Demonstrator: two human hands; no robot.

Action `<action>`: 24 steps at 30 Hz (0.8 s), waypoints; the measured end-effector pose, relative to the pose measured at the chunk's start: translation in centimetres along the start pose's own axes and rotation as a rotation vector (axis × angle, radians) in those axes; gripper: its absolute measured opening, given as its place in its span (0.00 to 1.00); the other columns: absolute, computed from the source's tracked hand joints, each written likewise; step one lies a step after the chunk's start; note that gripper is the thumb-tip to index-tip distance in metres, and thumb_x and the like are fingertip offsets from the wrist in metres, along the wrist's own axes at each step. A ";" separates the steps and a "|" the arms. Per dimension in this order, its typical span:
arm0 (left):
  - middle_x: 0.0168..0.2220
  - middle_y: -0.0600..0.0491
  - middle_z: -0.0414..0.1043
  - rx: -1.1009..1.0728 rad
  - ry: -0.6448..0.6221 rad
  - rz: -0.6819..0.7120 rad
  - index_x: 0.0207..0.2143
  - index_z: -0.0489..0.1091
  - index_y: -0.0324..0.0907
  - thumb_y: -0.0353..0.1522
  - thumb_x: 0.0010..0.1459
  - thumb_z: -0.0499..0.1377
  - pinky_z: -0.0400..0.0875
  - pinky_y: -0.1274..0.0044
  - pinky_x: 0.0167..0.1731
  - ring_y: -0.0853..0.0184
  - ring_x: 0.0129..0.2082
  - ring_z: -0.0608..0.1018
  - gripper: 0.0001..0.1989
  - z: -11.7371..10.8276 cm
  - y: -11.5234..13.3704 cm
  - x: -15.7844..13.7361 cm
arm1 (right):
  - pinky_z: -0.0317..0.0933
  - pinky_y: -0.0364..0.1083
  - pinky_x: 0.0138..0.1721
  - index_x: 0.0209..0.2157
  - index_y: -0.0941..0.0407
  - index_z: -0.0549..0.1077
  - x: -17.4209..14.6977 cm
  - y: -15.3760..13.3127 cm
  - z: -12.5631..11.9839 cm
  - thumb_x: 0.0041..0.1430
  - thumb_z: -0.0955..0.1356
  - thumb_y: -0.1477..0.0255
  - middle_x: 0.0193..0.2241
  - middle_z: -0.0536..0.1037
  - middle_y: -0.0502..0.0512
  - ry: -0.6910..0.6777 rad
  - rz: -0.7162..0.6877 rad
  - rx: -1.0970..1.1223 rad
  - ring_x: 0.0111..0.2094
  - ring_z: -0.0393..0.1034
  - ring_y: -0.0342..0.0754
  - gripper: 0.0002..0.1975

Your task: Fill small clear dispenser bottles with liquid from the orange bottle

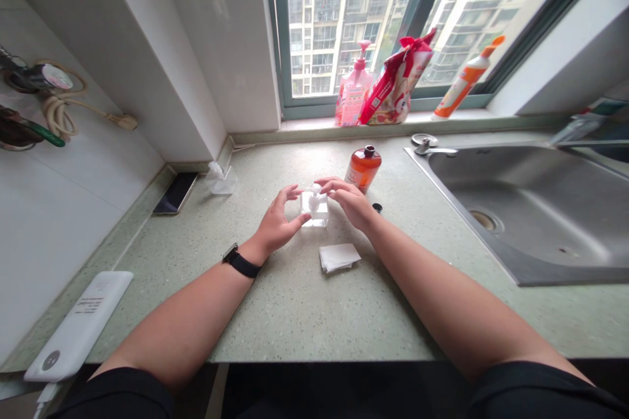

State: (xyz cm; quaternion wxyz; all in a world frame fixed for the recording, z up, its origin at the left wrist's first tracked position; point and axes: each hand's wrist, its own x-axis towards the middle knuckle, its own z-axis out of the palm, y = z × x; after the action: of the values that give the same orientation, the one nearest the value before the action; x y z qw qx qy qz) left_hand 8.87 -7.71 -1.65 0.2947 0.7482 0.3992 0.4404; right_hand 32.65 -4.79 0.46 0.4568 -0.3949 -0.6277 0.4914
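Observation:
A clear square pump bottle (319, 211) with a white pump top stands on the counter between my hands. My left hand (280, 217) curves around its left side, the thumb against the front and the fingers toward the back. From the right, the fingers of my right hand (350, 200) close on the white pump head (316, 189); the exact fingertip contact is hard to make out. Behind my right hand stands an uncapped orange-brown bottle (362, 170). Its likely black cap (377, 207) lies beside my right wrist. A folded white tissue (339, 256) is on the counter in front of the pump bottle.
Left on the counter are a phone (175, 194), a small clear container (221, 180) and a white power bank (81, 324) with a cable. A steel sink (531, 209) is at right. A pink pump bottle (352, 98), red bag (397, 82) and orange-white bottle (462, 86) line the windowsill.

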 end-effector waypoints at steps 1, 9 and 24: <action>0.62 0.40 0.74 -0.003 0.000 -0.002 0.69 0.59 0.47 0.40 0.64 0.69 0.68 0.53 0.66 0.51 0.62 0.78 0.36 0.0 0.0 0.0 | 0.57 0.59 0.69 0.35 0.51 0.81 0.0 0.1 0.0 0.52 0.66 0.70 0.60 0.78 0.56 0.016 -0.002 0.002 0.66 0.66 0.58 0.11; 0.62 0.40 0.74 -0.001 -0.004 -0.017 0.68 0.60 0.45 0.40 0.64 0.69 0.68 0.54 0.66 0.52 0.62 0.77 0.36 0.0 0.3 0.0 | 0.57 0.57 0.67 0.37 0.51 0.85 0.1 0.6 0.9 0.53 0.68 0.69 0.60 0.78 0.55 -0.015 0.025 0.114 0.64 0.68 0.59 0.14; 0.62 0.40 0.74 -0.007 -0.004 -0.017 0.68 0.60 0.45 0.39 0.63 0.69 0.68 0.55 0.66 0.52 0.61 0.78 0.35 -0.1 0.2 0.0 | 0.61 0.57 0.62 0.34 0.51 0.83 0.3 0.5 0.9 0.57 0.71 0.62 0.51 0.83 0.55 0.074 0.059 0.222 0.57 0.73 0.57 0.09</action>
State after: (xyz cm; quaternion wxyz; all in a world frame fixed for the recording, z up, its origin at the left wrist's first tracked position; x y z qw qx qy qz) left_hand 8.87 -7.82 -1.42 0.3019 0.7446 0.4033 0.4379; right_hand 31.69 -4.65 -0.12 0.5060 -0.3780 -0.5403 0.5561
